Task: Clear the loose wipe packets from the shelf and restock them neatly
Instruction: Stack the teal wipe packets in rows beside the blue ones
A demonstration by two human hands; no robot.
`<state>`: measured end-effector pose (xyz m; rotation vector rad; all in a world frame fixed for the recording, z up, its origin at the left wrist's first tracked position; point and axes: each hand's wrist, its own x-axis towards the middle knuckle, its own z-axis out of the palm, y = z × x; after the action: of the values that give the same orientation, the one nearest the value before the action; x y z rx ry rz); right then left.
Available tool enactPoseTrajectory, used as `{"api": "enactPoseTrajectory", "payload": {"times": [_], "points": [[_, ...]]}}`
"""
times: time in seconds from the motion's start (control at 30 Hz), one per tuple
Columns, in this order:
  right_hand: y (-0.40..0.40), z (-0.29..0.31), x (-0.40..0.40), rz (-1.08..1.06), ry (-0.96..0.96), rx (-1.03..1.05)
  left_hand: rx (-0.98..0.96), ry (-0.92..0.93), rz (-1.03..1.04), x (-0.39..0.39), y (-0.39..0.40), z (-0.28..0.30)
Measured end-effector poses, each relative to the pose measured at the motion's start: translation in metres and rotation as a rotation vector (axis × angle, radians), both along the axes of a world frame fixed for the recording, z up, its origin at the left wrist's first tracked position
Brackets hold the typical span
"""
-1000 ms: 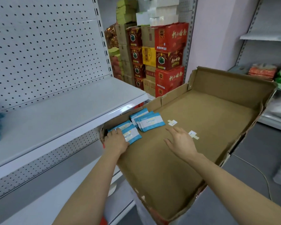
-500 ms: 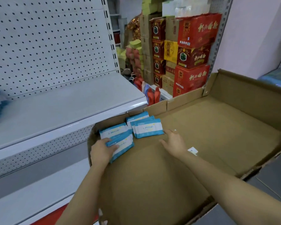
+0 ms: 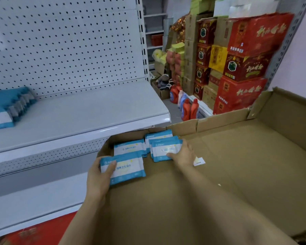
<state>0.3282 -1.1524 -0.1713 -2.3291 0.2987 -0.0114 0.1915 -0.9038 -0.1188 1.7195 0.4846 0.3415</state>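
Several blue-and-white wipe packets lie in the near-left corner of a big open cardboard box (image 3: 237,156). My left hand (image 3: 99,177) grips the nearest packet (image 3: 125,167), thumb on its top face. My right hand (image 3: 183,154) holds the small stack of packets (image 3: 163,149) at the right, thumb on top and fingers along its right edge. One more packet (image 3: 129,146) lies flat between the two. The white metal shelf (image 3: 78,117) stands just left of the box, with a row of upright wipe packets (image 3: 9,106) at its far left.
White pegboard (image 3: 60,41) backs the shelf, and a lower shelf (image 3: 34,200) runs beneath it. Red cartons (image 3: 245,68) are stacked behind the box, with detergent bottles (image 3: 189,106) on the floor. A small white label (image 3: 199,160) lies on the box floor.
My left hand has taken hold of the near packet. My right hand moved left from the bare box floor onto the right stack. The view swung left and closer.
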Motion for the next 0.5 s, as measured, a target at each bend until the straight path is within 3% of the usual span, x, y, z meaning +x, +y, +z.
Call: {"api": "enactPoseTrajectory", "payload": {"times": [0.1,0.33,0.5], "points": [[0.001,-0.003,-0.002,-0.027,-0.045,0.17,0.043,-0.045,0.003,-0.003,-0.003,-0.001],[-0.004,0.0,-0.015,-0.099,-0.102,0.234,0.062,-0.107,-0.056,-0.015,-0.007,0.007],[-0.01,0.011,-0.033,-0.134,-0.055,0.537,-0.046,-0.143,-0.066,-0.027,0.008,0.025]]}}
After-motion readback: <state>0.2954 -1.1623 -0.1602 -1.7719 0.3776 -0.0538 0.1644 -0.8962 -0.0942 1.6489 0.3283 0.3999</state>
